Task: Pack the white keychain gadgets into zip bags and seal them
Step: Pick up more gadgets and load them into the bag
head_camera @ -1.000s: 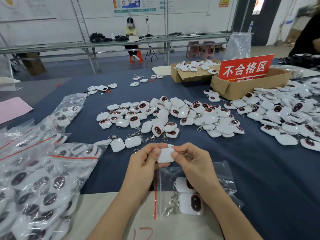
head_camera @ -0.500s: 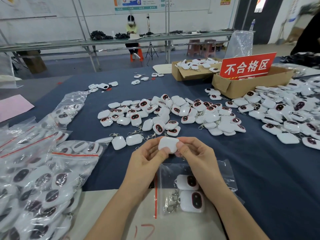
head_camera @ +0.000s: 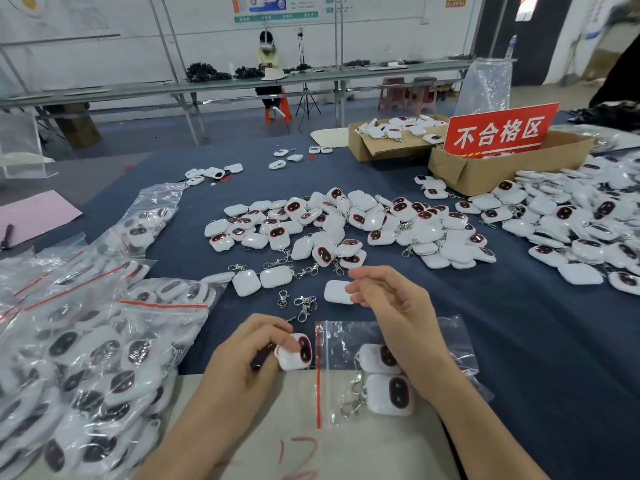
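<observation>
Parted since a second ago, the left hand (head_camera: 249,355) pinches a white gadget (head_camera: 294,351) at the zip bag (head_camera: 445,336) mouth, while I see the right hand (head_camera: 391,306) hanging loose-fingered over that bag, holding nothing, beside a second gadget (head_camera: 335,292).

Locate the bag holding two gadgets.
Head view, bottom centre: the bag lies flat under the right hand, its red strip beside the gadget in the left hand.

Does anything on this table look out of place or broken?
Yes: loose silver metal clasps lie on the dark blue tablecloth just beyond the clear zip bag, attached to no gadget. Beside them a plain white gadget lies with no chain visible.
</observation>
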